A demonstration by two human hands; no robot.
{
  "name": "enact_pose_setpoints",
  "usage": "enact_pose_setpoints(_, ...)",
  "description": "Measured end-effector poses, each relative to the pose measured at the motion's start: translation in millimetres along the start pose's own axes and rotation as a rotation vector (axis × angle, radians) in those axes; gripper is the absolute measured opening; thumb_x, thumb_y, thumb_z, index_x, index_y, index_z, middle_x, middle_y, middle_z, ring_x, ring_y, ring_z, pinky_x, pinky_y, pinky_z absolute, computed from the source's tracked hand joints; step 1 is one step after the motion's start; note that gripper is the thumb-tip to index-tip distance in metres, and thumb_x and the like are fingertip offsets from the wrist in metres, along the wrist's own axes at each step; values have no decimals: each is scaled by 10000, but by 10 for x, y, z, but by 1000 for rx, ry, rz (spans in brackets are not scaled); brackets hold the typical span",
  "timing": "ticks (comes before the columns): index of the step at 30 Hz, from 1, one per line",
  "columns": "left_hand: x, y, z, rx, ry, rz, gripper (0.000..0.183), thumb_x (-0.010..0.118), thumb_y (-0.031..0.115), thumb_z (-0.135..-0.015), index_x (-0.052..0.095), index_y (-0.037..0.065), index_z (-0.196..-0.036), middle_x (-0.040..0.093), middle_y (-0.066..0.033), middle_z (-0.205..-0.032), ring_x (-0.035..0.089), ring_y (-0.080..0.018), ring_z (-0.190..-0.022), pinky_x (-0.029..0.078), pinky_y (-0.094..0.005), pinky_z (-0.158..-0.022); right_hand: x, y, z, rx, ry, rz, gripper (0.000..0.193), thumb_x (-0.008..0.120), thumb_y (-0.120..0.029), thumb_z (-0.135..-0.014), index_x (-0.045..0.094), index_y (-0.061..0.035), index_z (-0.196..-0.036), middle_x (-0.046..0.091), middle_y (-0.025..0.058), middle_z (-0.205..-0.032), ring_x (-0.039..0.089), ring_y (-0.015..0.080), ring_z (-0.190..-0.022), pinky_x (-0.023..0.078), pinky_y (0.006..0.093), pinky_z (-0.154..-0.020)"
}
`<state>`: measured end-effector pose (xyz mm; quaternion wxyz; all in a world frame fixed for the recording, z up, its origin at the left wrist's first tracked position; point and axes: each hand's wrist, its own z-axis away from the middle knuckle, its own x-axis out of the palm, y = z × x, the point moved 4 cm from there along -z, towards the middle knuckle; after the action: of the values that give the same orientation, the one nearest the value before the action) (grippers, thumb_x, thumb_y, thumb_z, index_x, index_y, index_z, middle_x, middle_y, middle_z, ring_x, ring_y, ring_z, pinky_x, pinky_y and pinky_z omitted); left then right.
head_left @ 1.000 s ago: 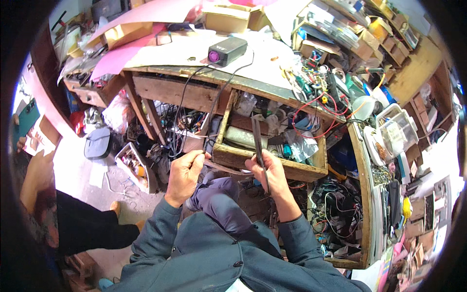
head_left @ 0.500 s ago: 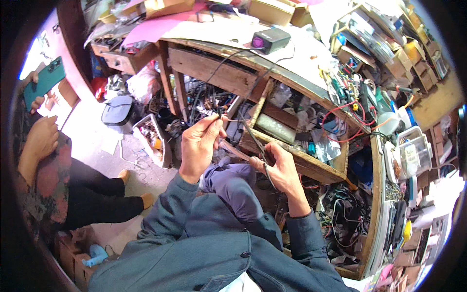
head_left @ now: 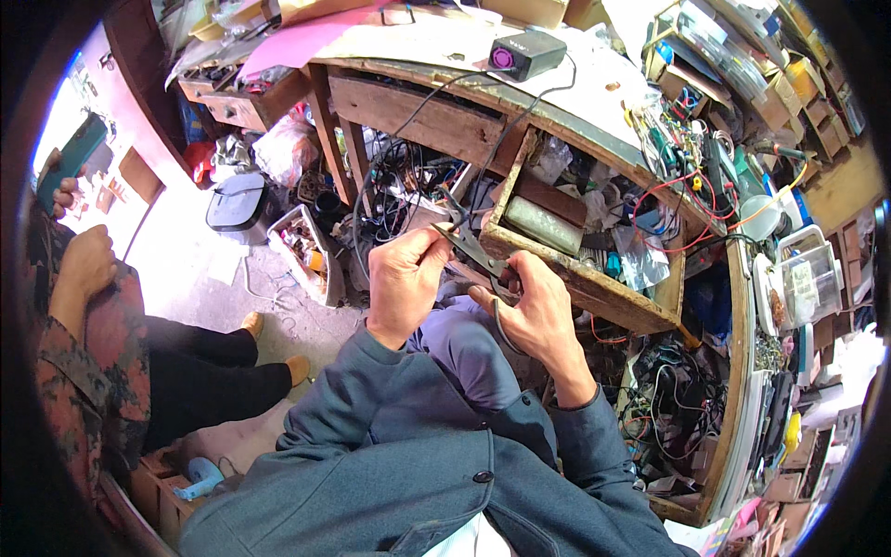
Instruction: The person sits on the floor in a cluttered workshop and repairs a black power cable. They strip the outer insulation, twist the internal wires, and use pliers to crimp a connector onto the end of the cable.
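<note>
My left hand (head_left: 405, 286) is closed in a pinch in front of my lap, gripping the end of a dark cable (head_left: 455, 212). My right hand (head_left: 536, 311) is wrapped around a pair of dark scissors (head_left: 484, 258). Their blades point up and left, reaching to the left fingertips beside the cable. Fingers hide where blades and cable meet. On the desk top sits a black box (head_left: 527, 54) with a purple round fan; cables from it hang over the desk edge.
Beyond my hands is an open wooden drawer (head_left: 594, 304) full of parts. Tangled cables lie under the wooden desk (head_left: 408, 116). At left a person in a patterned top holds a green phone (head_left: 72, 163). A white bin (head_left: 311, 255) and a black lidded container (head_left: 238, 208) stand on the floor.
The scissors in my right hand now show clearly, with blades brought up to my left fingertips. Both hands have moved slightly right in view. The person at left has tilted the phone.
</note>
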<state>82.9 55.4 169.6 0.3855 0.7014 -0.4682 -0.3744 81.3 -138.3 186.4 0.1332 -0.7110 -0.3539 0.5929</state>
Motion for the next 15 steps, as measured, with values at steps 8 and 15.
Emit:
enact_pose_setpoints(8,110,156,122,240,94,-388,92,719,70,-890,732,52,-979,682,-145,-811,674,-335,-742,517,-412,-641,173,68,18,61,-33,36,459,812,-420,-859,576,-34,-941,666,169,-814,677,397,-775,524,471,-673)
enact_pose_setpoints(15,116,173,182,178,4,-374,115,692,88,-940,714,10,-1021,696,-152,-868,682,-338,-800,537,-415,-688,261,150,73,5,-108,-137,351,774,-291,-896,557,-16,-868,613,188,-716,626,377,-651,481,459,-602)
